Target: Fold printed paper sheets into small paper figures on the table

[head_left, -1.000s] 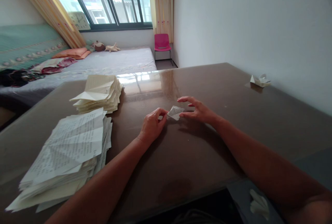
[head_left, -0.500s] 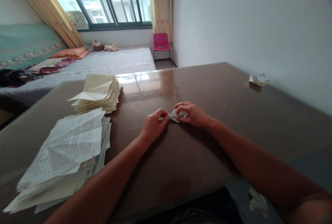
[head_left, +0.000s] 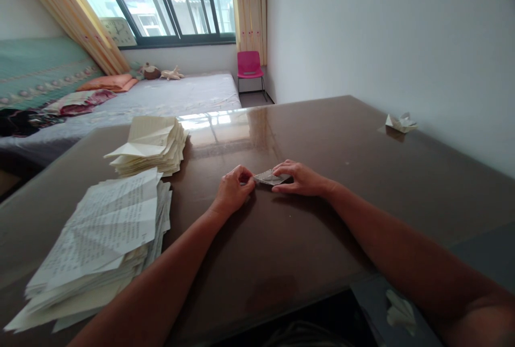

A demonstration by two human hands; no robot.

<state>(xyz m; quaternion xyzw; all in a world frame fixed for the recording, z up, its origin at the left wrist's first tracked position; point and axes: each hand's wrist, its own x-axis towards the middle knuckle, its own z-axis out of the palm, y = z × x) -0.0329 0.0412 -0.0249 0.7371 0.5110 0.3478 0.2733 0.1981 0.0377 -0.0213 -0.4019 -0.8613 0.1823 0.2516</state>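
A small folded piece of paper (head_left: 267, 177) with writing on it lies between my hands over the middle of the brown table (head_left: 306, 250). My left hand (head_left: 236, 189) pinches its left corner between thumb and fingers. On the right end, my right hand (head_left: 300, 178) grips the paper, thumb at the near side and fingers over the far side. Its right part is partly covered by these fingers.
At the left stand a stack of handwritten sheets (head_left: 108, 223) and, behind it, a stack of yellowish paper (head_left: 151, 143). A folded paper boat (head_left: 401, 123) sits by the wall. Crumpled paper (head_left: 400, 312) lies below the near edge. Beyond are a bed (head_left: 193, 89) and a pink chair (head_left: 249, 65).
My left hand has moved slightly left with the corner it pinches. The folded paper now looks longer and flatter between my hands; my right hand has barely shifted.
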